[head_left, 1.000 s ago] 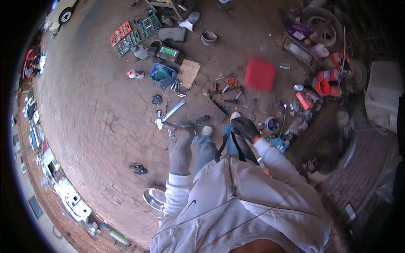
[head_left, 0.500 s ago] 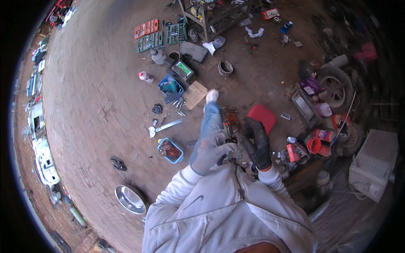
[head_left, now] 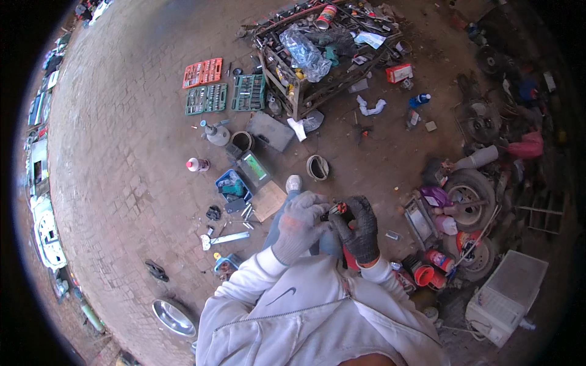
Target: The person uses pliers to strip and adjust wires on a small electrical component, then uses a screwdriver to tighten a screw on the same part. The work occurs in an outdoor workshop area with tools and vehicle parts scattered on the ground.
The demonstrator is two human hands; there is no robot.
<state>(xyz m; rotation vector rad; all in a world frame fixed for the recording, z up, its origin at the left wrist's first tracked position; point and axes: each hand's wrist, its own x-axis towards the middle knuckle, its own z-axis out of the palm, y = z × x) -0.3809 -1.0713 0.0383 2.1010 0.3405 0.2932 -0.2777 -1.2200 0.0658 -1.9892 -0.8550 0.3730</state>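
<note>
In front of my body my two gloved hands are raised close together. My left hand (head_left: 299, 226), in a pale grey knit glove, is closed with its fingertips at a small dark part with red-orange on it (head_left: 339, 208). My right hand (head_left: 360, 233), in a black glove, grips the same part from the other side. Fingers cover much of it, so its kind does not show. Below the hands are my jeans and one pale shoe (head_left: 294, 183), beside a flat piece of cardboard (head_left: 269, 200).
Ahead stands a cluttered workbench (head_left: 297, 97). Tool cases (head_left: 248, 93) lie open to its left. A blue bin (head_left: 244, 188), a silver hammer-like tool (head_left: 226, 238) and a steel bowl (head_left: 174, 317) are at left. Wheels (head_left: 467, 198), a red bucket (head_left: 423, 276) and a white appliance (head_left: 510, 293) crowd the right.
My hands have risen and come together, and the small red-and-dark part now shows between them. The view has tilted up, bringing the bench top into sight.
</note>
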